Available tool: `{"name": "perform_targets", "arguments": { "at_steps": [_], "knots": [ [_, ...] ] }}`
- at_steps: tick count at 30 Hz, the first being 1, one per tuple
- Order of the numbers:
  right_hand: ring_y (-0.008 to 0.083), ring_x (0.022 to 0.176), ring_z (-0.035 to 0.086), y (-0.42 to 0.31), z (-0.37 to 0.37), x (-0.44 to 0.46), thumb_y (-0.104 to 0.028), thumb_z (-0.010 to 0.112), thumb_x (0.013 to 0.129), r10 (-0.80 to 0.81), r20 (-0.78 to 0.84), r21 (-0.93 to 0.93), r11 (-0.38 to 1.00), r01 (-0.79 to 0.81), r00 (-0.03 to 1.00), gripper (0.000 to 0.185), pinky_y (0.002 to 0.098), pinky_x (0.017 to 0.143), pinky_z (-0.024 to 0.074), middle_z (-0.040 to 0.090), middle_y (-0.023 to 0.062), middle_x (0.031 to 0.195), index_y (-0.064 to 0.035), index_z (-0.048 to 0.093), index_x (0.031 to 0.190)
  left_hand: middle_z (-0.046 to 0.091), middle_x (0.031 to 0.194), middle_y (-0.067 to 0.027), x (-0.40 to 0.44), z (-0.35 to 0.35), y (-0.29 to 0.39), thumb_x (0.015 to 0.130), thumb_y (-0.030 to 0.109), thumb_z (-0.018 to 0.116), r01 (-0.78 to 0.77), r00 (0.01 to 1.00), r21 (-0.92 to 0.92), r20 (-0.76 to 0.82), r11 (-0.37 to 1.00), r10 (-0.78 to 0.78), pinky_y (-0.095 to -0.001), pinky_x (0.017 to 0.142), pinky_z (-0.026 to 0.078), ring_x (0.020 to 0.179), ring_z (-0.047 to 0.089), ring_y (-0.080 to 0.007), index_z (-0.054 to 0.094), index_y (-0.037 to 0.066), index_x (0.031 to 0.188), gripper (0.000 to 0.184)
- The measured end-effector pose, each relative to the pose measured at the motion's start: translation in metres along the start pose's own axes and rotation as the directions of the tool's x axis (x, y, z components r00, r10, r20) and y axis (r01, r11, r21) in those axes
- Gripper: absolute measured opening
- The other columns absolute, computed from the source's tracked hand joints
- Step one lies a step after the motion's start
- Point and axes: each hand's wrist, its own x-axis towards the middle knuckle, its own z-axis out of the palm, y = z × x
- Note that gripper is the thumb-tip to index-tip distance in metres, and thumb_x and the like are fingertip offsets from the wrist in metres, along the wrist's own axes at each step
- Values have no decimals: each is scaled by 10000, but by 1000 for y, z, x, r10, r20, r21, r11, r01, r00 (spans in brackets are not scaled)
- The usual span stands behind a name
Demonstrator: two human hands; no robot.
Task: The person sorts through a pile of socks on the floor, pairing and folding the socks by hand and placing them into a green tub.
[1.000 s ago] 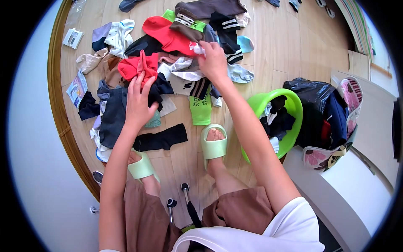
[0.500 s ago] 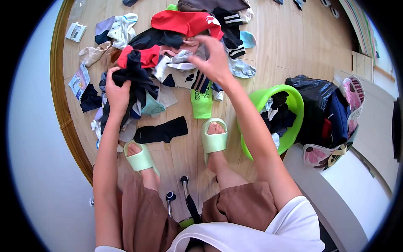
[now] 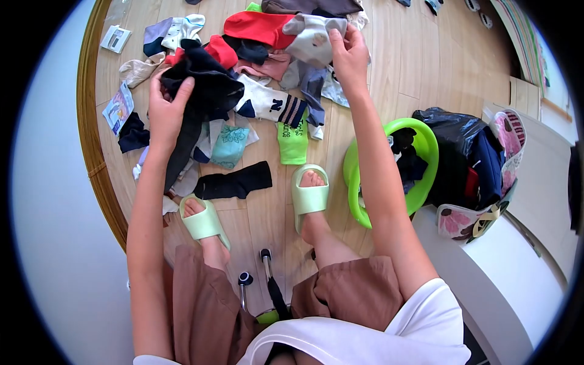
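Observation:
My left hand [image 3: 168, 104] is closed on dark socks [image 3: 207, 79] bunched at the left of the pile. My right hand [image 3: 351, 58] pinches a light grey sock [image 3: 311, 39] by its edge, lifted over the far right of the pile. Behind that sock lies a red sock [image 3: 255, 29]. Between my hands a white sock with dark stripes and an N [image 3: 267, 102] rests on the heap. Nearer to me are a bright green sock [image 3: 294, 143], a teal patterned piece [image 3: 230, 146] and a single black sock [image 3: 235, 181] flat on the floor.
A green basin [image 3: 429, 176] with dark clothing stands right of my feet. Beside it are a black plastic bag [image 3: 453, 140] and a flower-patterned bag [image 3: 459, 224]. My feet wear pale green slippers [image 3: 313, 191]. Metal legs [image 3: 266, 261] with dark caps stand between my legs.
My right hand has moved right and away from me, raising the light grey sock out of the pile. The dark socks in my left hand now spread wider toward the right.

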Motion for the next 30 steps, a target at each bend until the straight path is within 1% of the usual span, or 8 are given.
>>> {"name": "perform_targets", "arguments": {
  "at_steps": [3,6,8,12,16,20,23,30],
  "knots": [
    [225,803,679,9,-4,-5,-169,708,905,-167,-119,-357,927,114,979,231,323,767,544,706,122,963,-20,677,1079,494,1411,-192,-10,3,-18,898,196,771,-20,999,105,27,994,18,-371,1110,401,1309,508,-269,384,-23,1443,703],
    [298,929,664,19,-9,-34,-136,719,844,129,319,-426,904,21,939,304,369,851,532,682,148,1062,-75,667,1137,480,1432,-194,-18,-4,-31,901,181,750,0,995,158,99,987,-16,-419,1134,380,1341,493,-294,394,-3,1449,680],
    [344,1042,612,44,-3,-60,-58,689,767,-70,537,-545,731,410,840,407,415,914,508,656,151,1117,-130,664,1167,489,1424,-184,-22,-4,-29,901,172,738,13,992,202,117,979,-37,-439,1131,383,1337,500,-294,407,9,1445,658],
    [344,1042,563,52,13,-78,-59,670,734,-158,487,-716,490,496,859,391,456,866,457,606,120,1198,-174,687,1107,511,1392,-163,-26,-2,-22,902,166,723,-6,995,302,92,953,-23,-451,1114,403,1320,517,-283,454,31,1419,598],
    [320,1007,573,59,8,-57,-123,689,778,-168,375,-709,582,399,912,246,455,830,437,670,91,1032,-162,711,1020,538,1345,-144,-31,-3,-15,905,156,710,-21,997,383,77,923,-10,-433,1074,439,1274,544,-275,532,59,1356,494],
    [194,827,621,35,-13,-17,-196,685,932,61,139,-173,984,-37,988,121,352,749,491,705,40,907,-93,691,996,563,1329,-100,-31,-4,-6,934,104,678,-62,995,407,93,911,26,-369,1081,435,1265,556,-217,576,20,1304,393],
    [116,887,629,-5,-33,4,-163,587,997,373,178,308,858,-412,911,114,272,766,461,699,-33,978,-116,644,1084,590,1265,-90,-30,-4,-4,930,69,665,-146,989,381,91,913,120,-335,1033,468,1199,592,-196,615,21,1247,324],
    [188,1100,619,-44,-42,15,-252,447,1063,227,428,653,591,-473,875,241,445,1012,440,676,30,1180,-125,555,1236,656,1176,-82,-36,10,24,974,67,622,-90,985,146,159,985,66,-297,966,512,1081,653,-160,629,-8,1202,239]
  ]
}}
